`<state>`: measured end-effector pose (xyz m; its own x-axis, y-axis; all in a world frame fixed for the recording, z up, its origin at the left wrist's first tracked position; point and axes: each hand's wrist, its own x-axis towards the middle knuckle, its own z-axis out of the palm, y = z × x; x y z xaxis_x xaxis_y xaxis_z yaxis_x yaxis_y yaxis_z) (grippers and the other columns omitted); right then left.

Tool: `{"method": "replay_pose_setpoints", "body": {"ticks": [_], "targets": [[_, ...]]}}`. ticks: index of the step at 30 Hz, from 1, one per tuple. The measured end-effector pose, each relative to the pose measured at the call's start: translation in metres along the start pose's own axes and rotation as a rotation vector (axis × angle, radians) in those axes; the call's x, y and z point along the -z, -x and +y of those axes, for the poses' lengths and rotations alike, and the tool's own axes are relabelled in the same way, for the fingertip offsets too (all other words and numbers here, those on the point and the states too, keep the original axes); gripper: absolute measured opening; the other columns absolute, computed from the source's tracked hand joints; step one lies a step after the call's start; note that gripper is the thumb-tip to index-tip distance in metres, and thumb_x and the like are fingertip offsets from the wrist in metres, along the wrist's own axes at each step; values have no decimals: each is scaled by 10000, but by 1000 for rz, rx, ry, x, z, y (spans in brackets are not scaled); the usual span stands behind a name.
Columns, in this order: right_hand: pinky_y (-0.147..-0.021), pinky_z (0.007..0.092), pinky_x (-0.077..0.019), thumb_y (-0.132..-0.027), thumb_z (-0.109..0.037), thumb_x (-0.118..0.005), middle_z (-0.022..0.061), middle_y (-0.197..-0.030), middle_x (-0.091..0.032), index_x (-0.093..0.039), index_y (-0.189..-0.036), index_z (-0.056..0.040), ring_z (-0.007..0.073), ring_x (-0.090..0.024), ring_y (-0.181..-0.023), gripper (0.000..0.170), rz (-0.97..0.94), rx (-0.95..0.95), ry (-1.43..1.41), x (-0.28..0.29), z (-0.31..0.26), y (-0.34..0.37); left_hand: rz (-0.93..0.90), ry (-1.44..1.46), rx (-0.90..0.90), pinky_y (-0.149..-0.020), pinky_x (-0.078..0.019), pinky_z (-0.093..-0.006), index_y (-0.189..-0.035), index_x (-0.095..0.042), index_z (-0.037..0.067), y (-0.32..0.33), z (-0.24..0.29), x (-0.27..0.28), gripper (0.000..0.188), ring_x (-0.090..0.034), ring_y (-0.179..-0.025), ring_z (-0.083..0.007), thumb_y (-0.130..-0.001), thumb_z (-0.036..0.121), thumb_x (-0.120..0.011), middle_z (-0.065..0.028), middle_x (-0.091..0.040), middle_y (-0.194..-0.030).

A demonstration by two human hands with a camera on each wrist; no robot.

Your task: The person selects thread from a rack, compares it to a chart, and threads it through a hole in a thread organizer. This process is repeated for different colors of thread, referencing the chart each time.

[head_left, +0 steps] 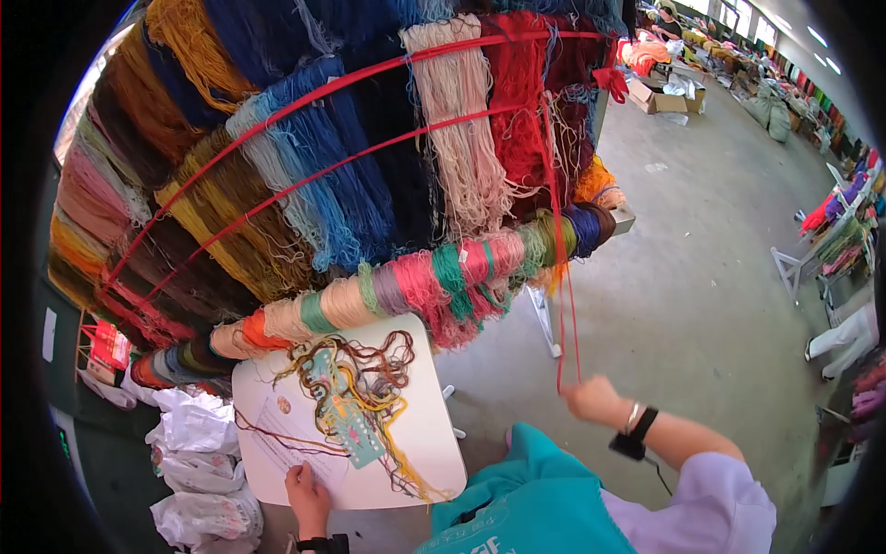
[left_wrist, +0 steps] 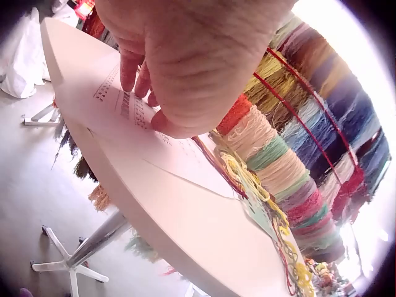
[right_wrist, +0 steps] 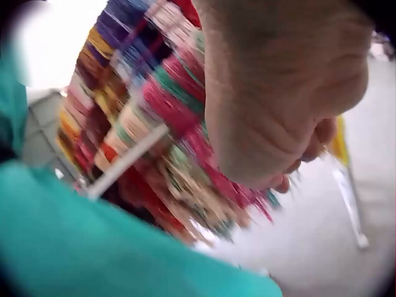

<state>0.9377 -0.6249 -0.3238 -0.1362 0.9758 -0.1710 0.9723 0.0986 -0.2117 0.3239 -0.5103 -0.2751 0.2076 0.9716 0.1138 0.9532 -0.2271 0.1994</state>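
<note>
Posture was asymmetric: the right hand (head_left: 597,403), elbow bent, gripped red cord (head_left: 552,175) extending from the yarn hanks (head_left: 452,120), while the left hand (head_left: 310,499), released, rested its fingers (left_wrist: 129,73) on paper (left_wrist: 109,88) atop the white table (head_left: 436,452).

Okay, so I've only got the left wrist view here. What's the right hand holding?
Observer: The right hand grips red strands that hang down beside the thread rack.
Operator: Got it. Is there anything on that wrist?
Observer: Yes, a black band, with a bracelet next to it.
Operator: And what's on the floor beyond the rack?
Observer: An open cardboard box, seen in the head view's background.
</note>
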Motion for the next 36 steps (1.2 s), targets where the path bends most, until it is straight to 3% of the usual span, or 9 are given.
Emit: {"method": "replay_pose_setpoints", "body": {"ticks": [3,5,7,9,15,22,26,32,36], "targets": [[-643,477,-550,-819,-155,-586,160,-833,-715,-755,-847,-115,361,-707,-784,176,-629,-169,-124,-135,-4,118,-13,6,-16,-983,-464,-452,-1257,-630,-41,-2,1,5,510,-551,-1118,-407,-753,-1,-567,-225,-575,-1201],[-829,487,-540,-732,-217,-711,163,-975,-746,-777,-972,-99,360,-711,-936,275,-1062,-104,-541,-371,42,258,-19,18,-36,-969,-474,-452,-1236,-640,-37,-2,-4,9,473,-563,-1099,-409,-770,13,-577,-228,-586,-1182],[-844,493,-532,-688,-240,-758,151,-956,-745,-779,-953,-105,338,-714,-944,299,-794,-91,-262,-222,-12,254,-37,46,-75,-948,-487,-451,-1210,-649,-38,-8,-14,11,434,-582,-1061,-413,-786,21,-580,-235,-600,-1149],[-750,497,-558,-787,-283,-683,199,-869,-719,-767,-879,-71,390,-700,-825,245,-703,-526,-330,-222,-17,224,-84,20,-9,-904,-508,-452,-1169,-658,-37,-25,-9,27,372,-605,-987,-421,-813,33,-578,-242,-620,-1083],[-622,480,-514,-915,-273,-630,187,-774,-658,-697,-852,-80,397,-645,-719,214,178,-234,-438,-49,-65,1,-58,506,-270,-783,-530,-328,-1128,-686,3,-72,75,45,290,-645,-900,-262,-847,-36,-626,-143,-636,-1075],[-563,279,-429,-917,-148,-683,42,-643,-603,-712,-958,-20,84,-517,-602,138,64,160,-977,118,-202,-94,-538,1167,-329,-902,-536,-289,-1245,-641,7,-78,204,67,307,-675,-1053,-174,-942,53,-637,-142,-600,-1300],[-584,296,-450,-901,-129,-690,28,-699,-652,-711,-939,-20,110,-574,-624,118,-6,174,-896,151,-228,-98,-682,1060,-248,-729,-535,-256,-1033,-663,-17,-86,193,55,141,-681,-826,-101,-981,104,-612,-49,-693,-922],[-756,415,-525,-880,-177,-697,47,-967,-716,-709,-873,-65,238,-685,-856,113,328,646,-383,135,-213,-116,-535,1181,-135,-685,-522,-234,-1038,-688,-31,-77,136,35,197,-647,-723,-85,-1003,146,-608,-22,-665,-837],[-796,382,-536,-961,-183,-630,55,-1013,-686,-673,-897,-51,183,-660,-866,152,94,509,-1247,113,-233,-138,-498,1076,-287,-730,-537,-249,-1108,-706,2,-65,129,22,211,-657,-830,-113,-995,159,-621,-57,-668,-994]]}}
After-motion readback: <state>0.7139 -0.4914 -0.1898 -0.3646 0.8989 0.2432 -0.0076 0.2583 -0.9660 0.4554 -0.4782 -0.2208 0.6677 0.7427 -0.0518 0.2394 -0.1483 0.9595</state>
